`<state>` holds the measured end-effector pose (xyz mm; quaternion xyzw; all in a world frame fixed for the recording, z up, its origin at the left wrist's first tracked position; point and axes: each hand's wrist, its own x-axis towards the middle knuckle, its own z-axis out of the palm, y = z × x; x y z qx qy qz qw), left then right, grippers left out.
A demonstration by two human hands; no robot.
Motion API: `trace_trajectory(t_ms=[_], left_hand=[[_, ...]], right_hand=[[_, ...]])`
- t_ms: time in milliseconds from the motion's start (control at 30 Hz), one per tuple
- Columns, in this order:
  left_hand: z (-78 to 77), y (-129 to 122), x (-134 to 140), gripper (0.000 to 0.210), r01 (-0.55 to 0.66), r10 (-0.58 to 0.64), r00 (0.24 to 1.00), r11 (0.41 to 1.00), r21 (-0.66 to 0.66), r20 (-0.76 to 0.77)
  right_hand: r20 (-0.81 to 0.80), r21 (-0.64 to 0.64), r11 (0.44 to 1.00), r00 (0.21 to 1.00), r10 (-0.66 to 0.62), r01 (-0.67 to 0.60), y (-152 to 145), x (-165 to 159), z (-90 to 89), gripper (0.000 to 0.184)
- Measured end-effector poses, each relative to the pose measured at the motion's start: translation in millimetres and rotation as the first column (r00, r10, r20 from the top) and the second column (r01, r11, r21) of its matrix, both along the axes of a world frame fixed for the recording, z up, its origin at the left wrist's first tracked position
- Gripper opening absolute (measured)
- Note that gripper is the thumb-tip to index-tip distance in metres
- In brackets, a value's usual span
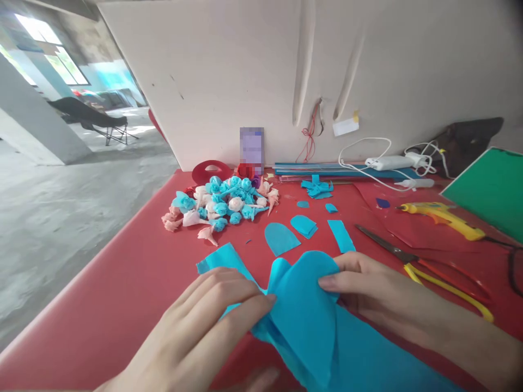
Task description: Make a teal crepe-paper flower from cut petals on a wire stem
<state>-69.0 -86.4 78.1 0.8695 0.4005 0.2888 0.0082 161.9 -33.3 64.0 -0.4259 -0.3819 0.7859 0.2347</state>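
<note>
A sheet of blue crepe paper (306, 310), rounded at its top edge, is held up in front of me in folded layers. My left hand (216, 321) is closed on its left side, thumb and fingers pinching the folds. My right hand (363, 283) pinches the right edge between thumb and fingers. A longer blue strip (224, 258) sticks out beyond my left hand, and more blue paper (379, 354) spreads below toward the right. Just past the held paper lie a cut rounded piece (281, 239), a small stack of rounded pieces (304, 226) and a rectangular strip (341, 236).
A heap of blue, white and pink paper flowers (223, 201) lies at the back left of the red table (122, 283). Scissors (404, 256) and a yellow glue gun (445, 218) are on the right. A white power strip (390, 163) and green board (490, 190) stand behind.
</note>
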Motion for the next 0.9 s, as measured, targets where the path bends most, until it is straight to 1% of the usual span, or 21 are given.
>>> trace_trajectory(t_ms=[67,167,267,367,433,500,567,633,800,900], left_hand=[[-0.9,5.4,0.9,0.024,0.058,-0.058,0.998,0.998,0.016,-0.013],[-6.1,11.7,-2.4,0.029,0.075,-0.075,0.997,0.997,-0.002,-0.015],[-16.1,16.7,-4.9,0.029,0.094,-0.095,0.995,0.994,-0.056,-0.010],[-28.3,20.6,-3.2,0.027,0.117,-0.119,0.993,0.990,-0.082,-0.014],[-35.5,21.6,-0.6,0.025,0.102,-0.105,0.994,0.990,-0.094,-0.024],[-40.6,21.2,1.7,0.025,0.065,-0.069,0.997,0.992,-0.109,-0.028],[-43.0,20.2,2.6,0.028,0.026,-0.028,1.000,0.990,-0.136,-0.009],[-43.0,19.7,1.9,0.031,0.010,-0.008,1.000,0.984,-0.178,0.013],[-41.9,20.4,-0.3,0.028,0.091,-0.080,0.996,0.949,-0.301,0.048],[-43.5,20.0,2.1,0.023,0.117,-0.099,0.993,0.934,-0.337,0.070]], right_hand=[[0.065,-0.082,0.996,0.997,-0.034,0.039,3.5,-0.8,-3.8,0.028],[0.109,-0.096,0.994,0.993,-0.032,0.043,9.9,-3.0,-9.0,0.031],[0.118,-0.079,0.997,0.993,-0.016,0.026,19.7,-2.3,-14.6,0.025],[0.110,-0.067,0.998,0.994,0.009,-0.002,30.7,1.4,-20.0,0.016],[0.102,-0.054,0.998,0.994,0.047,-0.042,36.6,4.0,-22.3,0.013],[0.089,-0.046,0.994,0.990,0.106,-0.103,39.9,5.6,-23.4,0.014],[0.075,-0.047,0.987,0.984,0.159,-0.156,40.6,6.0,-23.8,0.017],[0.068,-0.053,0.986,0.984,0.164,-0.161,39.1,5.5,-23.9,0.016],[0.034,-0.093,0.987,0.991,0.133,-0.129,30.2,1.7,-23.7,0.011],[0.002,-0.128,0.975,0.983,0.181,-0.180,24.0,-3.0,-23.0,0.012]])
